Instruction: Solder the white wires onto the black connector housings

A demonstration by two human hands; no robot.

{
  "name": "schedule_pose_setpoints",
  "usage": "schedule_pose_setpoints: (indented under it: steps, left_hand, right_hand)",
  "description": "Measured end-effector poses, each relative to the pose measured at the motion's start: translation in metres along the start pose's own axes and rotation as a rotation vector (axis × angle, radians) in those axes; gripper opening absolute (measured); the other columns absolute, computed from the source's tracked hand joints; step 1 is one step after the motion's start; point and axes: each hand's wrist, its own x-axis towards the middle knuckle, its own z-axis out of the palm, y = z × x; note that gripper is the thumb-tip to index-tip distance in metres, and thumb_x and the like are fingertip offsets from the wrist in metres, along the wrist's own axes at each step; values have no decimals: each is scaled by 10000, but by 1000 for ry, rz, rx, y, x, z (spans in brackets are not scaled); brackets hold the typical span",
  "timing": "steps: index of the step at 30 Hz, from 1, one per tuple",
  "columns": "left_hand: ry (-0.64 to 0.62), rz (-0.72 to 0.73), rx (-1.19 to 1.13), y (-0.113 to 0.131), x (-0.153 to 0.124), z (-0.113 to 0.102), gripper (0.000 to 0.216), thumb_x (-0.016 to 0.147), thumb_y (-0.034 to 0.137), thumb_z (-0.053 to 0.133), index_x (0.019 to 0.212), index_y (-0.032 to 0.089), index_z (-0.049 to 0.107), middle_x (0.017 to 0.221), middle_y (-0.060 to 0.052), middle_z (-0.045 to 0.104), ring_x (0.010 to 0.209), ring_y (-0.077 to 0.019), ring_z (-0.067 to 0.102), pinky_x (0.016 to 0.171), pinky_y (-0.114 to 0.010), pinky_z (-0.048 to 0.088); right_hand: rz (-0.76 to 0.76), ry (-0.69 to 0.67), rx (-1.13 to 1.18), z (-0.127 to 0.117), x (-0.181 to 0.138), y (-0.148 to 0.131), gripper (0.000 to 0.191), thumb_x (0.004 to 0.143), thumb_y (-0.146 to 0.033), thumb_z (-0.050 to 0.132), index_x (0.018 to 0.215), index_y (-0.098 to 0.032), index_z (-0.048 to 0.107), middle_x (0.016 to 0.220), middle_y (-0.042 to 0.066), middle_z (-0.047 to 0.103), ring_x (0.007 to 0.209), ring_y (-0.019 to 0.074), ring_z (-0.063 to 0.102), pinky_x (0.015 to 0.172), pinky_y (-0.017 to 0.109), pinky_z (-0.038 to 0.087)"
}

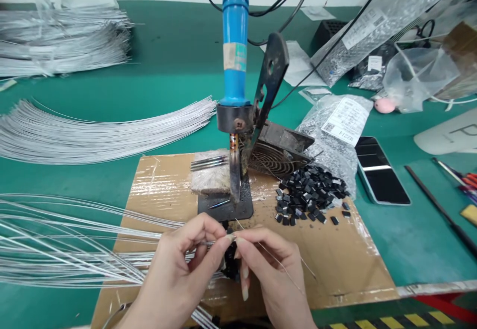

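Note:
My left hand (179, 264) and my right hand (270, 269) meet at the near edge of a taped cardboard sheet (335, 259). Both pinch with thumb and forefinger. My left hand grips thin silver wires (74, 249) that fan out to the left. My right hand pinches a fine wire (283, 269) that trails off to the lower right; a small black part seems to sit at the pinch. Just beyond them stands a soldering iron with a blue handle (234, 45) fixed upright, its tip (234, 180) pointing down at a dark base plate (225, 209).
A heap of small black parts (309, 192) lies right of the iron, with a small fan (272, 160) behind it. Bundles of silver wire (93, 130) cover the green table at left. A phone (380, 172), plastic bags (335, 125) and tools lie at right.

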Motion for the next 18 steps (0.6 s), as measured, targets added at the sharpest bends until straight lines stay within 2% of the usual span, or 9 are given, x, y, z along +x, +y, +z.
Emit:
schedule_pose_setpoints:
  steps: [5, 10, 18]
  left_hand:
    - [36, 27, -3, 1, -1, 1, 204, 931, 372, 724, 800, 215, 713, 663, 6, 699, 572, -142, 582, 511, -222, 414]
    - [16, 26, 5, -2, -2, 1, 215, 943, 379, 714, 806, 215, 700, 658, 11, 667, 569, -139, 546, 521, -226, 398]
    - [-158, -22, 70, -6, 0, -8, 287, 1017, 438, 597, 822, 230, 631, 657, 35, 532, 596, -144, 427, 550, -246, 339]
  right_hand:
    - [28, 4, 28, 0, -1, 0, 229, 836, -404, 896, 817, -182, 842, 656, -11, 701, 402, 24, 545, 400, 122, 456]
    - [55, -24, 40, -2, 0, -4, 221, 826, -403, 904, 811, -189, 849, 660, -12, 708, 400, 29, 570, 392, 114, 446]
    - [148, -106, 50, -11, 5, -10, 263, 812, -381, 910, 723, -154, 813, 580, -11, 679, 379, 42, 553, 374, 124, 418]
